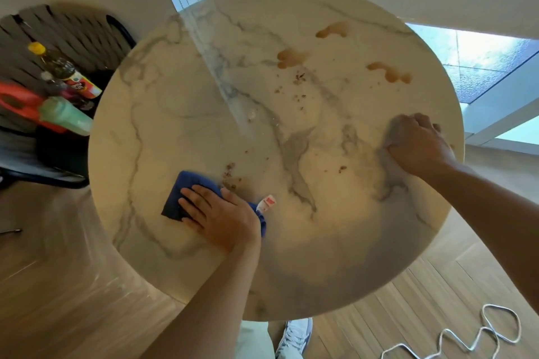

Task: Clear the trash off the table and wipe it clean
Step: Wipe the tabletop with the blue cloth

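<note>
Pressed blue cloth (186, 195) flat with open left hand (224, 217); right hand (417, 144) curled, grip unclear. Could push crumbs (230, 176) off counter (291, 256).

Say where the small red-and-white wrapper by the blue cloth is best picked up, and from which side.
Probably pinch the wrapper's far, red-printed end from above and the right. It lies flat on the table, and its near end sits against the cloth under the left hand.

Daylight from the windows (484, 64) throws a pale glare band across the bench (204, 46), while wide-angle distortion bends the edges and the bottles (58, 90) at left smear with blur.
</note>
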Demonstrator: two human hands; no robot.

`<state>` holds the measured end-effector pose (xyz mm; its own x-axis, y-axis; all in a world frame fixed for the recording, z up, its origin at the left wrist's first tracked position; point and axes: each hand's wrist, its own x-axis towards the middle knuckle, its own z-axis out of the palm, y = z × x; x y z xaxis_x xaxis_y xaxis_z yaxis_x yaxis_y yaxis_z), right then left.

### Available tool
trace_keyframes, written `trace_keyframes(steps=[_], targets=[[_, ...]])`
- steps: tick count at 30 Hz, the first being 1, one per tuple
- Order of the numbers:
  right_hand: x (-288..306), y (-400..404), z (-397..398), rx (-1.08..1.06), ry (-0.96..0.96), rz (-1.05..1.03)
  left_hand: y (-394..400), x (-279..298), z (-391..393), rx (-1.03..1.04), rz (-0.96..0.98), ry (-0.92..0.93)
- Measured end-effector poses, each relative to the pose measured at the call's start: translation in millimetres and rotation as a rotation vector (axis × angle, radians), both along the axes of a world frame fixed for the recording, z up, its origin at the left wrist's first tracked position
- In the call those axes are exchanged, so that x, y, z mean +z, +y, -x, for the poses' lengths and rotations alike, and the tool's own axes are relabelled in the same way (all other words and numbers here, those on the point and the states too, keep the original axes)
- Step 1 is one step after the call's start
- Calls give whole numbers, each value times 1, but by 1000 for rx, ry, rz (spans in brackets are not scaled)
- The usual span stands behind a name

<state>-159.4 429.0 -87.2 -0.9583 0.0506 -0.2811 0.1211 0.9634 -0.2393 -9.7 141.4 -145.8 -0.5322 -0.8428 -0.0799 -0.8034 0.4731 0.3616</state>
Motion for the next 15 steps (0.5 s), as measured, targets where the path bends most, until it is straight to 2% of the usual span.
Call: trace_keyframes(steps=[6, 15], targets=[[6, -16, 25, 2, 116, 57, 18, 3, 63, -25, -11, -16], [8, -48, 80, 102, 106, 68, 32, 2, 158, -145, 29, -37]])
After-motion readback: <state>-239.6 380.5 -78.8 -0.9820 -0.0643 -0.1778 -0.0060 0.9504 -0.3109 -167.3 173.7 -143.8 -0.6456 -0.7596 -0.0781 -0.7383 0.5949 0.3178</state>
